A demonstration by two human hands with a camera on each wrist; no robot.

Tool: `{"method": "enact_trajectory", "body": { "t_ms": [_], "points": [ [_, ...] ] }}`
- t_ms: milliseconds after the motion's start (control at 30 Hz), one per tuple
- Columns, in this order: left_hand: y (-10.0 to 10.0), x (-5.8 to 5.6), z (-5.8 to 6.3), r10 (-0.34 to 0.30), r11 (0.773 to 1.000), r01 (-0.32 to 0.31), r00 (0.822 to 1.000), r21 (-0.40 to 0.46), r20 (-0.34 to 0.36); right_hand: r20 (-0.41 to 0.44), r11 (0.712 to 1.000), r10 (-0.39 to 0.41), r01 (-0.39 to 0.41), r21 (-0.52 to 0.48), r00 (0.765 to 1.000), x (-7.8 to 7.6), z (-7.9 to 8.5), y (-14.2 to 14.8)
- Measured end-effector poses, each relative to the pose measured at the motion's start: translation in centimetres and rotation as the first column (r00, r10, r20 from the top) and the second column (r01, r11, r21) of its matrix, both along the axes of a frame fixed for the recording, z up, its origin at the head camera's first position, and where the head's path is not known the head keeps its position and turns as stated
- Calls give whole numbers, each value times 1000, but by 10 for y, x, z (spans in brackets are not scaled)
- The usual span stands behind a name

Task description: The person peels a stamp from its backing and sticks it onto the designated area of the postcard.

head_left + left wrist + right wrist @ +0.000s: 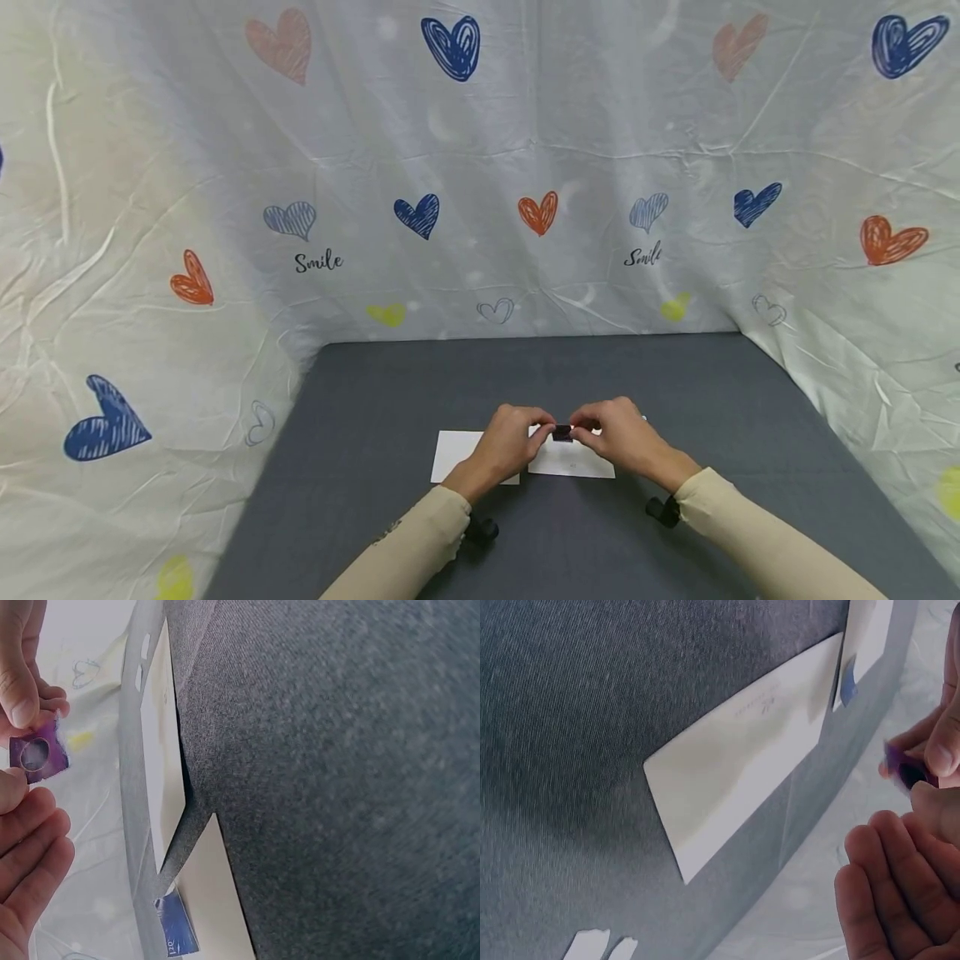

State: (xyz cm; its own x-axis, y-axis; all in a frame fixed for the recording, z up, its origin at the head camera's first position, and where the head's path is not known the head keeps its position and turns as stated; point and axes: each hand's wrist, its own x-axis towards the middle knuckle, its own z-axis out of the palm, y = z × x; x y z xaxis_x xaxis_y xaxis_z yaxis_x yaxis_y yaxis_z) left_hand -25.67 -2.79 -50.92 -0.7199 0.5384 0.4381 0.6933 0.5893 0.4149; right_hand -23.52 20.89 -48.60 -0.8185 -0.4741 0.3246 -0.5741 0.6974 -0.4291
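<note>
Both hands hold a small purple postage stamp [562, 433] between them, above the right envelope. My left hand [504, 439] pinches one edge between thumb and index finger; my right hand [624, 435] pinches the opposite edge the same way. The stamp [39, 754] shows jagged edges and a dark round picture in the left wrist view. Below lies a white envelope [577, 467] with faint writing on it. Beside it on the left, another white envelope [454, 450] is partly covered by my left hand and carries a blue stamp [177, 926] at its corner.
Two small torn white paper strips [588, 946] lie on the grey table [390, 383] to the right of the envelopes. A pale curtain [480, 275] printed with hearts hangs behind and around the table.
</note>
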Motion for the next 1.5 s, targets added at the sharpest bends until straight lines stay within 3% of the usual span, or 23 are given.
{"method": "enact_trajectory", "body": {
  "t_ms": [233, 400, 700, 967, 1100, 1500],
  "points": [
    [5, -4, 5, -19, 1000, 19, 1000, -12, -10, -7, 1000, -2, 2, 3, 1000, -3, 6, 6],
    [13, -6, 11, -42, 998, 42, 999, -36, 22, 4, 1000, -6, 6, -10, 1000, -6, 9, 9],
    [34, -8, 17, -24, 998, 28, 996, -47, 86, 22, 998, -65, 65, -2, 998, -13, 15, 20],
    [51, -14, 12, 5, 998, 1, 995, -57, 102, 63, 990, -141, 140, 28, 988, -15, 14, 25],
    [57, -18, 8, 27, 998, -19, 989, -59, 147, 121, 983, -183, 179, 46, 976, -15, 13, 27],
    [76, -26, -8, 84, 993, -64, 975, -104, 208, 223, 974, -226, 215, 73, 948, -22, -1, 36]
  ]
}}
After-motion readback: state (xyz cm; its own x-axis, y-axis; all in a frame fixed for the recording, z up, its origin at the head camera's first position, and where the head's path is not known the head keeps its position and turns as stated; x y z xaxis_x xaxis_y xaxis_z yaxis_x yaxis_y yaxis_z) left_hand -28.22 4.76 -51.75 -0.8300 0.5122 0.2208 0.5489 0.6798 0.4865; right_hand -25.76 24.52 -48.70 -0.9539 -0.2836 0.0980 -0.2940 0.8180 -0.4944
